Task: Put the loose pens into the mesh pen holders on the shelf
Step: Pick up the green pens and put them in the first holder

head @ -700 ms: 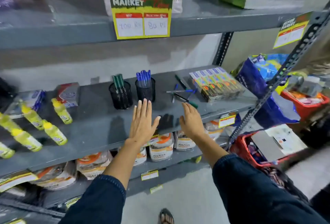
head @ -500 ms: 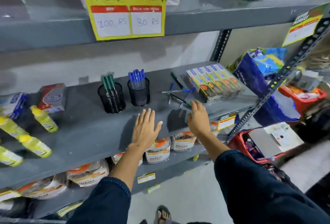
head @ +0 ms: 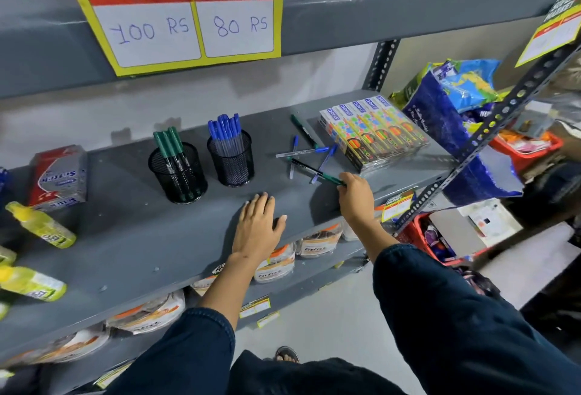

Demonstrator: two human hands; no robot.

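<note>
Two black mesh pen holders stand on the grey shelf (head: 125,237). The left holder (head: 177,173) has green pens in it, the right holder (head: 231,158) has blue pens. To their right lie several loose pens (head: 309,151), blue and green, in a crossed heap. My right hand (head: 355,196) has its fingertips closed on the green cap end of a black-and-green pen (head: 314,171) that still lies on the shelf. My left hand (head: 257,224) rests flat on the shelf in front of the holders, fingers spread, holding nothing.
A stack of colourful boxes (head: 374,133) sits right behind the loose pens. Yellow bottles (head: 44,224) and a red-and-silver pack (head: 58,176) lie at the left. The upper shelf with a price sign (head: 185,17) overhangs. A perforated metal upright (head: 490,136) and red baskets (head: 418,234) stand at the right.
My right hand moved forward onto the green pen's end and closed its fingertips on it. My left hand settled flat on the shelf. The camera moved closer to the shelf.
</note>
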